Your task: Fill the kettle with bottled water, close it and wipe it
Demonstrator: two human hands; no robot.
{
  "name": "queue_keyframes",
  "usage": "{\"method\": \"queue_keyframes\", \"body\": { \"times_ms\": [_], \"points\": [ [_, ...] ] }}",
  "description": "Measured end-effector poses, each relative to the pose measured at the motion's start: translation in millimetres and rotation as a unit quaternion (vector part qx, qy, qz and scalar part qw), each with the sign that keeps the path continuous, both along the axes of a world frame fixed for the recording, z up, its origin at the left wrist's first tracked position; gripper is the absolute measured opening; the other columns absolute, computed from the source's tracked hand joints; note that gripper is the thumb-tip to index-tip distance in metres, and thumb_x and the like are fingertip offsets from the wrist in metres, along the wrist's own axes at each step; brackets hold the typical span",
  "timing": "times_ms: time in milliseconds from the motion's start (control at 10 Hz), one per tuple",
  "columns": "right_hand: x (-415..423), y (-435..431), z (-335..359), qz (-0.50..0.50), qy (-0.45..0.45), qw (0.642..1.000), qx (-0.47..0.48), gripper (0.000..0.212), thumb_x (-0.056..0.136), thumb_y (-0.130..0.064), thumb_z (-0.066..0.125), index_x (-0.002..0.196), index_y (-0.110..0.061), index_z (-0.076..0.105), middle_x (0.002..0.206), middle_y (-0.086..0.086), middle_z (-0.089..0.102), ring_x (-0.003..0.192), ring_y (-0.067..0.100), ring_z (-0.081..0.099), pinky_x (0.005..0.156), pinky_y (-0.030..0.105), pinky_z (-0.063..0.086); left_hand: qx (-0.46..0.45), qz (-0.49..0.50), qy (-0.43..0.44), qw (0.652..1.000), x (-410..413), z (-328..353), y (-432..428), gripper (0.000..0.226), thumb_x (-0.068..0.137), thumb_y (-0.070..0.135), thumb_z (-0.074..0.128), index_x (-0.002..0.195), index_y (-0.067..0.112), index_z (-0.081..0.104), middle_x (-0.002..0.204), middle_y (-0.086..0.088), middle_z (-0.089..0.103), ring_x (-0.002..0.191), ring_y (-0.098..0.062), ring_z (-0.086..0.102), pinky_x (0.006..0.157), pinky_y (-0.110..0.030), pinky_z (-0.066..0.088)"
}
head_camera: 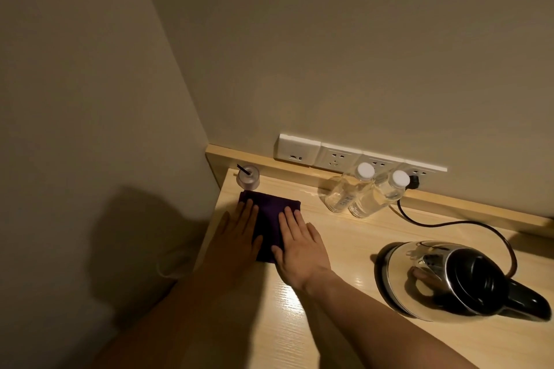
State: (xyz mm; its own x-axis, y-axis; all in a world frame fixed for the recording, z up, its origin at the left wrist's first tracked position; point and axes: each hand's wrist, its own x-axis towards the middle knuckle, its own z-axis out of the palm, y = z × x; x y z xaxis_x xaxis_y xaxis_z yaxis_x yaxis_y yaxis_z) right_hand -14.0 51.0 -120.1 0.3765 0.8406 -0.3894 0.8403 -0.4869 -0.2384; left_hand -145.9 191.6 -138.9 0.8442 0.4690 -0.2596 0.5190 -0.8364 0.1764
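A folded purple cloth [269, 213] lies flat near the left end of the wooden counter [344, 249]. My left hand [236, 237] and my right hand [299, 249] both rest palm-down on it, fingers spread, gripping nothing. A steel kettle [425, 275] with a black lid and handle stands at the right, its lid shut. Two clear water bottles [350, 189] with white caps stand side by side by the back ledge, caps on.
A small cup with a black straw [248, 177] stands in the back left corner behind the cloth. A row of wall sockets [338, 156] runs above the ledge, and a black cord [449, 223] runs from a plug to the kettle. Walls close in at left and behind.
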Motion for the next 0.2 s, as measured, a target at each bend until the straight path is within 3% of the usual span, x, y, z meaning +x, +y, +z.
{"method": "queue_keyframes", "body": {
  "times_ms": [100,200],
  "points": [
    [0.4,1.4,-1.8,0.006,0.000,1.000,-0.020,0.074,0.108,-0.052,0.020,0.166,-0.018,-0.011,0.175,0.001,-0.018,0.161,0.020,-0.019,0.132,0.045,-0.001,0.023,-0.003,-0.014,1.000,-4.2,-3.6,0.7,0.072,0.101,0.047,0.016,0.160,0.007,0.019,0.169,-0.014,0.013,0.157,-0.031,0.012,0.127,-0.049,0.005],
    [2.1,2.6,9.4,0.000,0.002,1.000,-0.002,0.074,0.108,-0.053,0.021,0.167,-0.019,-0.007,0.176,0.002,-0.014,0.162,0.020,-0.016,0.132,0.045,-0.001,0.049,-0.003,-0.029,0.998,-3.1,8.1,-0.7,0.071,0.101,0.046,0.024,0.156,0.004,0.035,0.164,-0.017,0.033,0.153,-0.032,0.030,0.123,-0.055,0.024]
  ]
}}
